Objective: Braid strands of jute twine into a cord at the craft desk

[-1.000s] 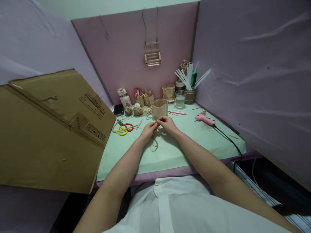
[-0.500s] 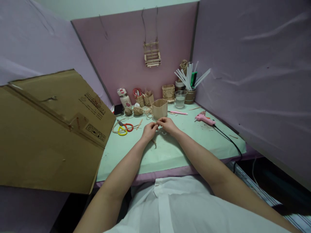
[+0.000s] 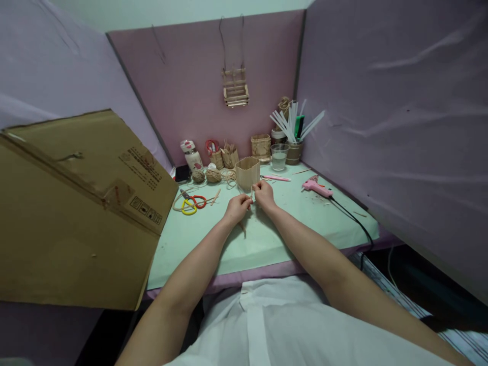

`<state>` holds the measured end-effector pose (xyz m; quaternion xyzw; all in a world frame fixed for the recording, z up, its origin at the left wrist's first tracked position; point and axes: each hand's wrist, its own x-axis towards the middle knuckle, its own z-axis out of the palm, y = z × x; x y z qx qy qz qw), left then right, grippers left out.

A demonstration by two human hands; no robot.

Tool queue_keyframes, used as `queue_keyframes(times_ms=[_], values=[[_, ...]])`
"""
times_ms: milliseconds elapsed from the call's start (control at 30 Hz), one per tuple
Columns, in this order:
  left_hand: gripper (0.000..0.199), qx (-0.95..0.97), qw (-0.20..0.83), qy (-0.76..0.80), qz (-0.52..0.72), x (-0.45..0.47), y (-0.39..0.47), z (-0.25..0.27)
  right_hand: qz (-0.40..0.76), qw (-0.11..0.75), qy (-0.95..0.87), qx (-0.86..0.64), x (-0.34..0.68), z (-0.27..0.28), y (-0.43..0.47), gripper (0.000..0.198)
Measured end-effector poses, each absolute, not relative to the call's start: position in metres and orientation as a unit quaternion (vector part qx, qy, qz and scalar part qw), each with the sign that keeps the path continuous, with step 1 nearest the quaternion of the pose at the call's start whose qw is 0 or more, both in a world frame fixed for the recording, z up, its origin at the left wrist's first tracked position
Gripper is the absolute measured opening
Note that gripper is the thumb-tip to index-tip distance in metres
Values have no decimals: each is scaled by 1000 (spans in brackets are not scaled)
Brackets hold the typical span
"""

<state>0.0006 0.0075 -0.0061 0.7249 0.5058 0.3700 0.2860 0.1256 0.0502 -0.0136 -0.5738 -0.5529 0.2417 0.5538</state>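
Observation:
My left hand (image 3: 238, 207) is closed, pinching a thin length of twine (image 3: 251, 193) over the middle of the table. Just right of it and a little farther off, my right hand (image 3: 264, 196) pinches the same twine, which runs short between the two hands. A loose brown end (image 3: 243, 230) hangs below my left wrist. Right behind my hands stands an open holder of light wooden sticks (image 3: 247, 175). To the left lie scissors (image 3: 193, 203) with one red and one yellow handle, beside a loop of cord.
A pink glue gun (image 3: 317, 188) with a black cable lies at right. At the back stand a clear cup (image 3: 279, 158), twine balls (image 3: 213, 176), a bottle (image 3: 191, 156) and a pot of white sticks (image 3: 293, 152). A large cardboard sheet (image 3: 87, 218) leans at left.
My hands have moved apart, the right one shifting slightly up and away from the left. Twine now shows between them. The whole view has shifted a little.

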Motion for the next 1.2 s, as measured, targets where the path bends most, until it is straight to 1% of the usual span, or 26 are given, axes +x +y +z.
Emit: queue_keyframes(times_ms=[233, 367, 467, 533, 733, 833, 1067, 1200], values=[[18, 702, 328, 495, 392, 1, 5, 0, 241, 572, -549, -559, 124, -11, 47, 16], [16, 637, 404, 486, 441, 5, 0, 1, 313, 592, -534, -517, 132, -5, 47, 18], [21, 597, 436, 486, 466, 5, -2, 1, 396, 588, -536, -459, 138, 1, 44, 19], [24, 592, 442, 482, 471, 2, -2, 1, 426, 590, -533, -432, 139, 6, 40, 17], [39, 586, 476, 468, 459, -4, -1, 4, 425, 604, -542, -401, 136, 14, 33, 13], [43, 575, 486, 469, 461, -4, -1, 6, 429, 602, -544, -397, 135, 15, 31, 14], [34, 534, 485, 486, 493, -8, 1, 7, 465, 564, -565, -383, 132, 12, 29, 21], [31, 499, 539, 451, 507, -8, 3, 7, 525, 557, -529, -365, 131, 12, 30, 35]])
